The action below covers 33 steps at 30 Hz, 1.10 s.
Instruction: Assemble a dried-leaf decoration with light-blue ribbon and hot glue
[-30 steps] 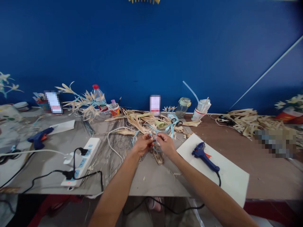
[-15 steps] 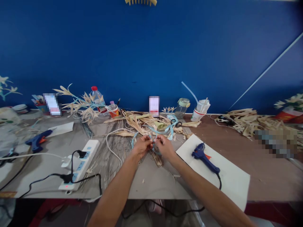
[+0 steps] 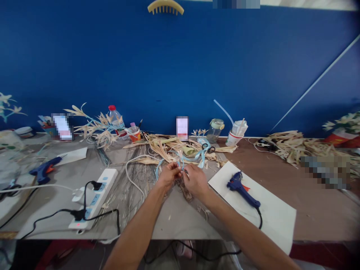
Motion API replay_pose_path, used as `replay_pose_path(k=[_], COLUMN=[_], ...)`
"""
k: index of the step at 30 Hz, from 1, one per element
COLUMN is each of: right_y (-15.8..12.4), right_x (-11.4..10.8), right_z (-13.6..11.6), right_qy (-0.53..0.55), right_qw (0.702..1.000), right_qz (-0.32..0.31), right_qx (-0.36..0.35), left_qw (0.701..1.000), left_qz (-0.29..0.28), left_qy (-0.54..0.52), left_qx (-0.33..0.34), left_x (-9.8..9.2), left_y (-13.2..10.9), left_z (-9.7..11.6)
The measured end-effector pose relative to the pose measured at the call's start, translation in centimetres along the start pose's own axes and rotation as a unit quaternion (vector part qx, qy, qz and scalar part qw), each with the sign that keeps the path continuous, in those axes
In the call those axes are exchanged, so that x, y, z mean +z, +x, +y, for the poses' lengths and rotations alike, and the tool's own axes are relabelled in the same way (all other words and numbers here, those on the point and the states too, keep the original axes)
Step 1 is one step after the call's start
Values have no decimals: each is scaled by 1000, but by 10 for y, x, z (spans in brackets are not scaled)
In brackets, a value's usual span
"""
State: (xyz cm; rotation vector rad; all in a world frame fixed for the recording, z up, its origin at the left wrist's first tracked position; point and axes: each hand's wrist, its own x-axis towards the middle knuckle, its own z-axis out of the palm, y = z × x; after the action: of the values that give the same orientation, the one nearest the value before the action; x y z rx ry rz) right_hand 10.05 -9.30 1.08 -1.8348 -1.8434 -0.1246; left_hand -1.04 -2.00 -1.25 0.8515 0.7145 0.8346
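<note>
Over the middle of the table, my left hand (image 3: 169, 175) and my right hand (image 3: 195, 180) meet, fingertips nearly touching. Both are closed in a pinch on a narrow light-blue tape (image 3: 182, 160), part of which stands up between them. A thin stem may be inside the tape, but the fingers hide it. Another length of light-blue tape (image 3: 203, 155) curls beyond my right hand, close to black-handled scissors (image 3: 208, 148). Dried husk strips (image 3: 161, 147) lie spread behind both hands, with more brownish scraps (image 3: 184, 191) beneath them.
At right a blue glue gun (image 3: 243, 190) rests on a white board (image 3: 277, 217). A power strip (image 3: 97, 198) with cords and thin wires (image 3: 128, 187) lies left of my arms. A phone (image 3: 182, 128), a jar (image 3: 216, 130) and cups (image 3: 235, 138) line the blue wall.
My right hand has turned slightly, its back now more toward me, and its fingers have shifted a little lower on the tape. The view has tilted slightly upward.
</note>
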Motion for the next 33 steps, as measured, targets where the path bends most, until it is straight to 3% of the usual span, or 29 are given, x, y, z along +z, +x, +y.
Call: replay_pose_path(k=[8, 13, 26, 33], right_y=[-8, -12, -11, -12], right_x=[1, 6, 12, 17], right_z=[0, 2, 5, 9], right_qy=[-20, -10, -85, 1], right_qw=[999, 999, 996, 999], right_qz=[-26, -4, 13, 42], right_qx=[14, 30, -20, -14], left_qw=[1000, 999, 999, 999], left_qz=[3, 3, -18, -21], left_qy=[28, 46, 43, 26], left_qx=[-4, -1, 6, 9], left_x=[0, 1, 4, 2], left_y=[0, 2, 0, 2], left_z=[-1, -4, -2, -5])
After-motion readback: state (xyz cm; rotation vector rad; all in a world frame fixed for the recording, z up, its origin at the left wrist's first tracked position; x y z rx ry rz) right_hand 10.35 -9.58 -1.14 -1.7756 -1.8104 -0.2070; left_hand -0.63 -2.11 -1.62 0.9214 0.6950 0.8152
